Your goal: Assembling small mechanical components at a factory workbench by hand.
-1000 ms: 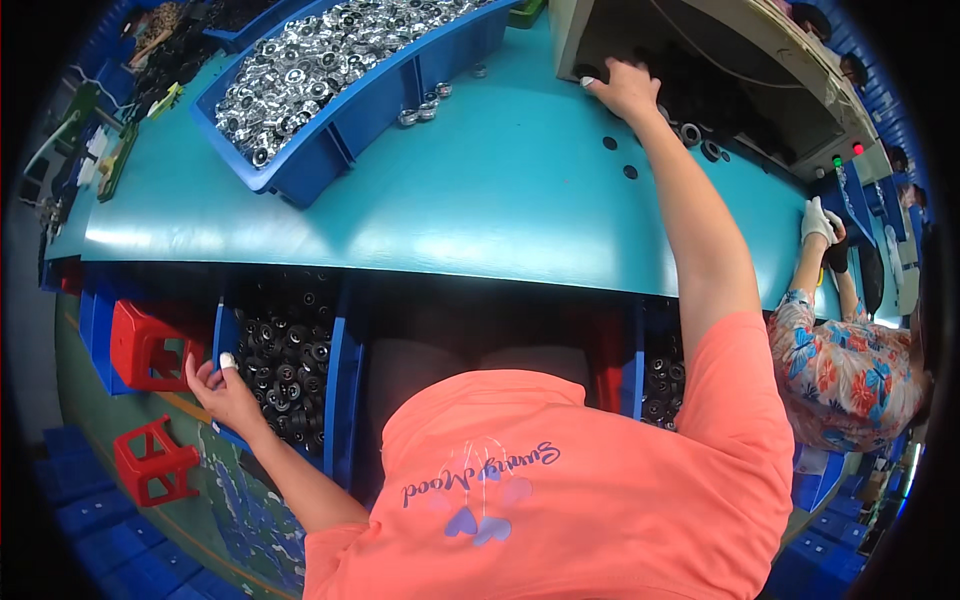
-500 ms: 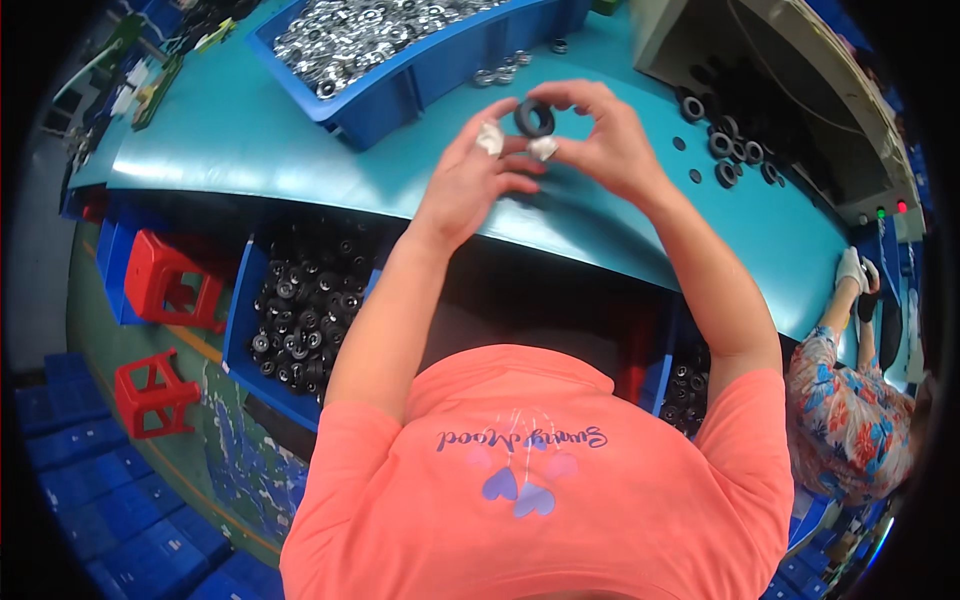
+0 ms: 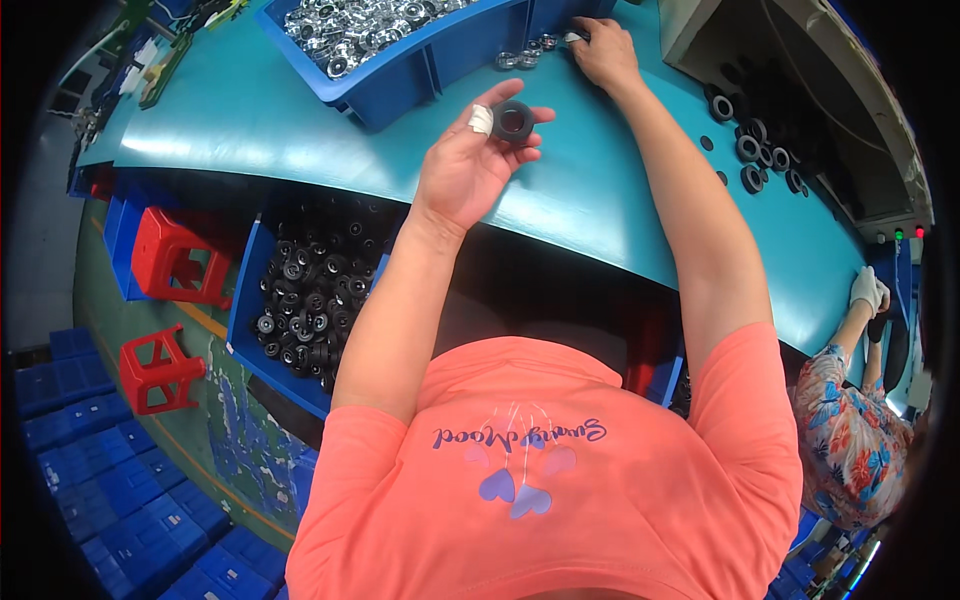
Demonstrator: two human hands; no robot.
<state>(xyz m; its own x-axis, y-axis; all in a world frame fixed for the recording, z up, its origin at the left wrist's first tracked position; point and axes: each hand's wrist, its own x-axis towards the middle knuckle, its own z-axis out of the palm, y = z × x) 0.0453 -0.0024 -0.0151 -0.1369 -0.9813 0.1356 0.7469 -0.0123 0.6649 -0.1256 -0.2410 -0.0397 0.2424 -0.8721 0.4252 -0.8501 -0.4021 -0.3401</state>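
Note:
My left hand (image 3: 465, 175) is turned palm up over the front of the table, white tape round one finger. Its fingers hold a black rubber ring (image 3: 528, 124), with the ring's open centre facing up. My right hand (image 3: 608, 55) reaches to the far side of the table, by the right end of a blue bin (image 3: 385, 95). Its taped fingers are pinched together at the tabletop; whatever lies between them is mostly hidden. Just left of it, several shiny metal wheel hubs (image 3: 518, 60) stand against the bin, which is heaped with more hubs (image 3: 370, 30).
Black rubber rings (image 3: 750, 150) lie loose at the right, by a beige machine housing (image 3: 850, 90). Below the table edge, a blue bin (image 3: 245, 290) holds black wheels (image 3: 310, 300). Red stools (image 3: 160, 370) stand at left. A co-worker in a floral top (image 3: 855, 430) sits at right.
My right hand has left the ring and moved away to the far table, near the hubs. The rubber ring stays in my left hand, which has turned palm up.

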